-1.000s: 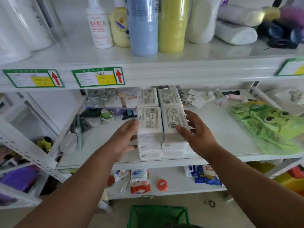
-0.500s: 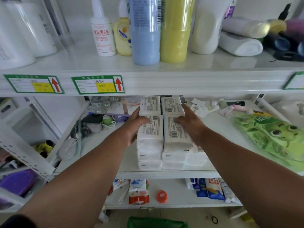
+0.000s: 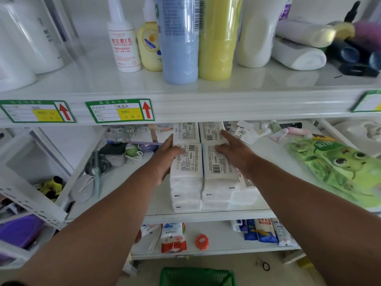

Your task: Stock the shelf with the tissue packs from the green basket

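On the middle shelf [image 3: 127, 195], below the price label [image 3: 120, 110], we have the tissue packs [image 3: 203, 172] in two stacks side by side, with a second pair of packs lying behind them toward the back. Our left hand [image 3: 167, 159] presses flat against the left side of the left stack, fingers straight and together, thumb lying over the top pack's printed label; it grips nothing, only pushes against the side. Our right hand [image 3: 233, 150] lies palm down on top of the right stack, fingers spread loosely, the forefinger reaching onto the rear right pack; nothing is closed in it either. A further pack sits low against the right side of the right stack, partly hidden under our right forearm. Right of the packs lies a green frog bag [image 3: 338, 168]; left of them a hairbrush [image 3: 95, 168] among small clutter. Below the packs, at the bottom edge of view, the green basket [image 3: 196, 275] shows its rim; we cannot tell what it holds.
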